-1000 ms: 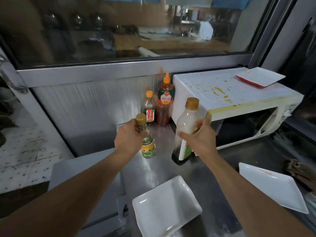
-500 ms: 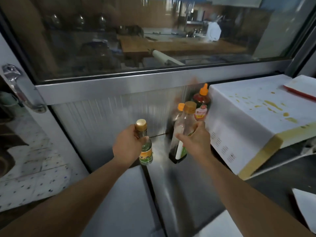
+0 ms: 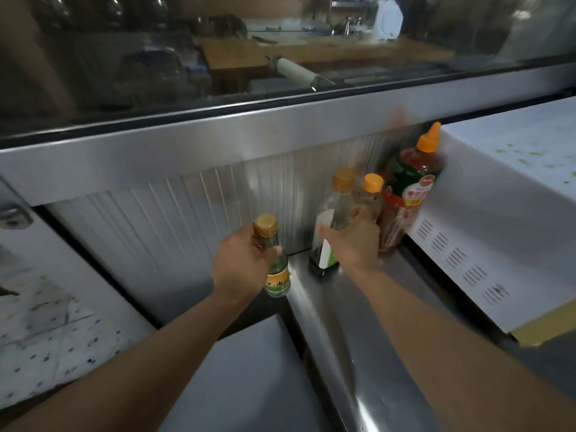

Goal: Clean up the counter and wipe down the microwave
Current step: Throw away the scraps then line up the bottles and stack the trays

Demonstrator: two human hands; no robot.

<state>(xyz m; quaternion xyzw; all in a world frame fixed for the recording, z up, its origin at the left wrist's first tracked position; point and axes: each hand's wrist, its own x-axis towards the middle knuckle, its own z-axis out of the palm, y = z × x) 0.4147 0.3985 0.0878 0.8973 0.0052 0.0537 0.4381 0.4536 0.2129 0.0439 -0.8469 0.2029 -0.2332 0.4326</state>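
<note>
My left hand (image 3: 241, 265) grips a small green bottle (image 3: 276, 277) with a gold cap, held just left of the steel counter (image 3: 343, 353). My right hand (image 3: 353, 244) grips a taller clear bottle (image 3: 338, 210) with a gold cap and a dark base, close to the back wall. Right behind it stand a small orange-capped bottle (image 3: 371, 194) and a large red sauce bottle (image 3: 411, 194). The white microwave (image 3: 498, 229) fills the right side; yellowish stains spot its top.
A ribbed steel back panel (image 3: 187, 219) and a metal ledge under a glass window run across the back. A lower grey surface (image 3: 243, 378) lies left of the counter. A tiled floor (image 3: 40, 338) shows at far left.
Both hands have carried their bottles toward the back wall, the taller one now beside the orange-capped bottles. The view has shifted left and closer, so the white plates are out of frame.
</note>
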